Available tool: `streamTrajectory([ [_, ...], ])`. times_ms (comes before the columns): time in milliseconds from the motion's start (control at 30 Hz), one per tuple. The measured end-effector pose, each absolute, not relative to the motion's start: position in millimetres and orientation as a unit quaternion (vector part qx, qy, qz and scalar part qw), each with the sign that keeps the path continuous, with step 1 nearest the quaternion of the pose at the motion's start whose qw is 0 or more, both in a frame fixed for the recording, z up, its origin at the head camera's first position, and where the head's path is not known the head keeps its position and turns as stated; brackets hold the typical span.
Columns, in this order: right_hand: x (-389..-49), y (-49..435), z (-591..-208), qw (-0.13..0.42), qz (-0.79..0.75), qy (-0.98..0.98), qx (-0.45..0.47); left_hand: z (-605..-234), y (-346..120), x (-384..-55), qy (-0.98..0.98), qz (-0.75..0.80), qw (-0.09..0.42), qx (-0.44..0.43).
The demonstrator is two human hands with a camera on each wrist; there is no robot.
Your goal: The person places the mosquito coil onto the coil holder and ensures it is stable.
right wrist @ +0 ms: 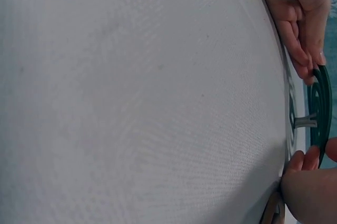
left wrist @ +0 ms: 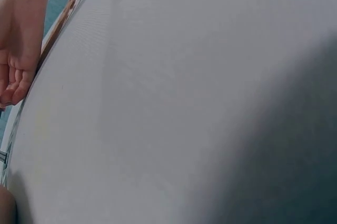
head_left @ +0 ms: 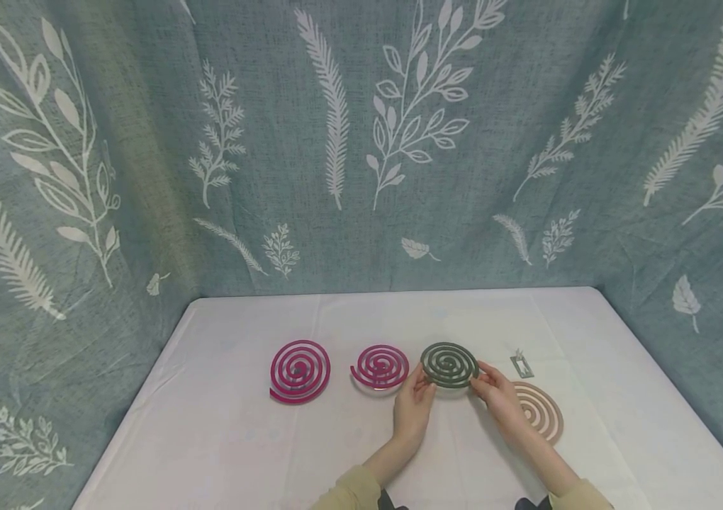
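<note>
A dark green mosquito coil (head_left: 445,364) is held level by both hands, close over the table. My left hand (head_left: 412,407) pinches its near left edge, and my right hand (head_left: 500,397) pinches the right edge. In the right wrist view, a small metal stand (right wrist: 304,122) reaches up to the middle of the green coil (right wrist: 326,103) from below. To the left, one pink coil (head_left: 393,383) sits raised on a stand, and another pink coil (head_left: 299,400) lies farther left. A tan coil (head_left: 553,407) lies partly hidden behind my right wrist.
A flat metal coil stand (head_left: 522,365) lies on the white tablecloth (head_left: 234,439) beyond the tan coil. Blue-green leaf-patterned curtains (head_left: 349,262) hang along the table's back and sides.
</note>
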State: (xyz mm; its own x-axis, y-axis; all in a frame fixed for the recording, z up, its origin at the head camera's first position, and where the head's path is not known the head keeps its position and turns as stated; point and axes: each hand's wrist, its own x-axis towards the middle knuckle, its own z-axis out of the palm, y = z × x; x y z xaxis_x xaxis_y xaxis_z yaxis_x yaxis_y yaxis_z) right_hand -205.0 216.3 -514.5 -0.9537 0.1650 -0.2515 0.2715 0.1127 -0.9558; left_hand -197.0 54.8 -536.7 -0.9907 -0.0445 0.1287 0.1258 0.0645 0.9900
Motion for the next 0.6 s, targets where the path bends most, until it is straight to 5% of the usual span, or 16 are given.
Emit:
streamTrajectory([
  [600,-206.9,214.3,-517.7,0.036,-0.689,0.705,0.161,-540.2,52.6,-199.7,-0.725,-0.686,0.047,-0.03],
])
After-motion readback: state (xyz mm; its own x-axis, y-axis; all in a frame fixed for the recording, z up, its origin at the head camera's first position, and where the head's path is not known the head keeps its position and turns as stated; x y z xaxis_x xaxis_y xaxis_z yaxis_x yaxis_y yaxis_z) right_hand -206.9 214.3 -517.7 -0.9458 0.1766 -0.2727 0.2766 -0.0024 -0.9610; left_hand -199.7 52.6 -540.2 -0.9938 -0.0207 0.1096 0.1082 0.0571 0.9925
